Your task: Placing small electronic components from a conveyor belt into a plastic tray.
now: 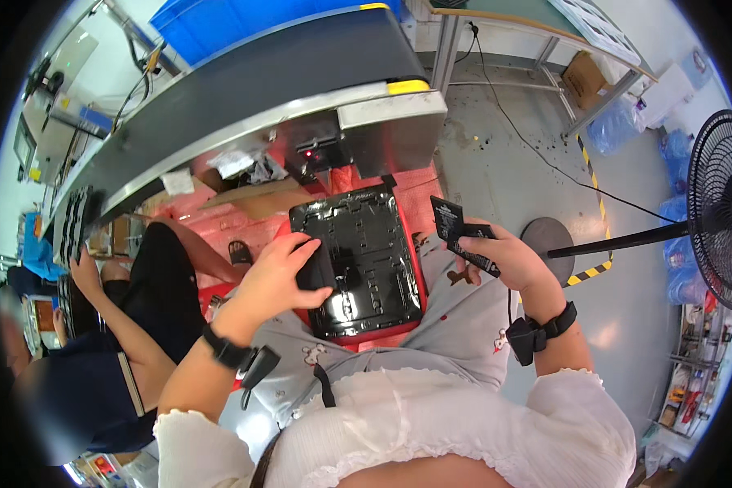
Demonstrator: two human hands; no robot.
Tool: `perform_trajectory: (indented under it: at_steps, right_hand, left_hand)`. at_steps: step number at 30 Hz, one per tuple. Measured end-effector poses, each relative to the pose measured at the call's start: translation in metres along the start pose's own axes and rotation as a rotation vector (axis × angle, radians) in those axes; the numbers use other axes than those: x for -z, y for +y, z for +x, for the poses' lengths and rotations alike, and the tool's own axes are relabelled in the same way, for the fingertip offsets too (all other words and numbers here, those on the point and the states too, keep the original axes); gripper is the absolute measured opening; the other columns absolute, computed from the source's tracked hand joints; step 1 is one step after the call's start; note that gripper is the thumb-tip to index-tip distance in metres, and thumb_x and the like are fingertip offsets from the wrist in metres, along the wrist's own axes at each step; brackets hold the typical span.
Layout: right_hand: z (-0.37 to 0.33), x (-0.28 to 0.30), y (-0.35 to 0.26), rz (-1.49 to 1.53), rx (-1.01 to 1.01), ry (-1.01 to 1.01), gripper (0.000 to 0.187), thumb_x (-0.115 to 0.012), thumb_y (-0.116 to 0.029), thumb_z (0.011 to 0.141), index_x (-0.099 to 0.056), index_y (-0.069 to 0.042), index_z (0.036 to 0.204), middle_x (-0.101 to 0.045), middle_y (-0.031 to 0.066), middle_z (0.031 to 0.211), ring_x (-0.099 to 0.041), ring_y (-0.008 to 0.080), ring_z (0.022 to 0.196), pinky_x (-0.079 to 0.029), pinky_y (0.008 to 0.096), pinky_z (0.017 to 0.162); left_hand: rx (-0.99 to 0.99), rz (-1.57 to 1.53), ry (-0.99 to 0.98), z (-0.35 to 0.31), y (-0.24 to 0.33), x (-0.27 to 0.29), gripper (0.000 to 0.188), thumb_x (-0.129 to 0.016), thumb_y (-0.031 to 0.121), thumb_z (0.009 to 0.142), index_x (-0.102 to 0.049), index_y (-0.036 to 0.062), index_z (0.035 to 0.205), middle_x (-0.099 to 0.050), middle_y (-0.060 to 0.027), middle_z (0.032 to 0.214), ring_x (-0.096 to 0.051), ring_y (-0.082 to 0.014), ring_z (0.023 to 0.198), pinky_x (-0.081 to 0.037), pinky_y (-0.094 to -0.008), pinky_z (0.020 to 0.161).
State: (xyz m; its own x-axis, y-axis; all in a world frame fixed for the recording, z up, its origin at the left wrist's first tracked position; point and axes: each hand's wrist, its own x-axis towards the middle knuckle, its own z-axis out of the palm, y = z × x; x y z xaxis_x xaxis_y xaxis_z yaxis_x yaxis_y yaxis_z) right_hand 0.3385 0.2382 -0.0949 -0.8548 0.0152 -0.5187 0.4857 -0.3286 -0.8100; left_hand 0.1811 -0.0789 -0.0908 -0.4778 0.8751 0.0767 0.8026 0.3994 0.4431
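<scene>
A glossy black plastic tray (368,259) with moulded recesses lies over something red (417,272) between my knees. My left hand (272,275) is at the tray's left edge, thumb and fingers closed around a flat black rectangular piece (315,267) against the tray. To the right of the tray and above it, my right hand (506,254) grips several thin flat black packs (449,221) with pale print, fanned apart; they look like phone batteries. Its fingers partly cover them.
A dark conveyor belt (260,77) with a metal frame runs across ahead. Blue bins (260,23) stand behind it. At my left sits a co-worker (98,382), a hand on black trays (71,224). A black fan (717,207) stands at right; a cable (537,154) crosses the floor.
</scene>
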Motion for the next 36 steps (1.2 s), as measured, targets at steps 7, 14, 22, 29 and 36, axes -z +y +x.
perform_trajectory:
  at_steps: [7, 14, 22, 29, 36]
  right_hand:
    - [0.055, -0.042, 0.051, -0.207, -0.130, -0.036, 0.029, -0.055, -0.022, 0.089, -0.054, -0.004, 0.111, -0.059, 0.0073, 0.074, -0.055, 0.0135, 0.053, -0.042, 0.0250, 0.041]
    - [0.147, -0.108, 0.087, -1.257, 0.516, 0.181, 0.050, -0.053, -0.010, 0.080, -0.041, 0.006, 0.127, -0.049, 0.0250, 0.108, -0.054, 0.0336, 0.097, -0.049, 0.0412, 0.080]
    - [0.151, -0.076, 0.047, -1.904, 0.984, -0.057, 0.049, -0.048, -0.010, 0.080, -0.043, 0.005, 0.126, -0.048, 0.0231, 0.117, -0.053, 0.0325, 0.096, -0.048, 0.0378, 0.079]
    - [0.162, -0.079, 0.042, -2.009, 1.179, -0.199, 0.048, -0.048, -0.011, 0.082, -0.044, -0.002, 0.129, -0.048, 0.0197, 0.121, -0.053, 0.0290, 0.097, -0.047, 0.0368, 0.080]
    - [0.169, -0.077, 0.045, -1.888, 0.969, -0.127, 0.058, -0.051, -0.003, 0.076, -0.039, -0.001, 0.133, -0.043, 0.0213, 0.124, -0.050, 0.0324, 0.100, -0.046, 0.0386, 0.087]
  left_hand:
    - [0.127, 0.182, -0.024, 0.009, -0.068, -0.089, 0.069, -0.076, 0.036, 0.060, -0.057, -0.0030, 0.114, -0.049, -0.0217, 0.119, -0.046, -0.0373, 0.113, -0.040, -0.0429, 0.095]
    - [0.047, 0.201, -0.075, 0.012, -0.081, -0.091, 0.072, -0.076, 0.033, 0.061, -0.053, -0.0041, 0.119, -0.045, -0.0227, 0.126, -0.043, -0.0375, 0.116, -0.037, -0.0428, 0.099]
    - [0.028, 0.086, -0.051, 0.006, -0.090, -0.085, 0.073, -0.076, 0.027, 0.062, -0.049, -0.0057, 0.121, -0.042, -0.0240, 0.130, -0.039, -0.0389, 0.122, -0.033, -0.0428, 0.104]
    - [-0.041, 0.040, -0.074, 0.014, -0.097, -0.080, 0.077, -0.077, 0.026, 0.062, -0.046, -0.0035, 0.126, -0.042, -0.0236, 0.130, -0.041, -0.0386, 0.121, -0.034, -0.0423, 0.103]
    - [0.049, 0.022, 0.019, 0.004, -0.089, -0.081, 0.077, -0.077, 0.027, 0.064, -0.045, -0.0030, 0.127, -0.043, -0.0237, 0.131, -0.043, -0.0386, 0.120, -0.035, -0.0414, 0.103]
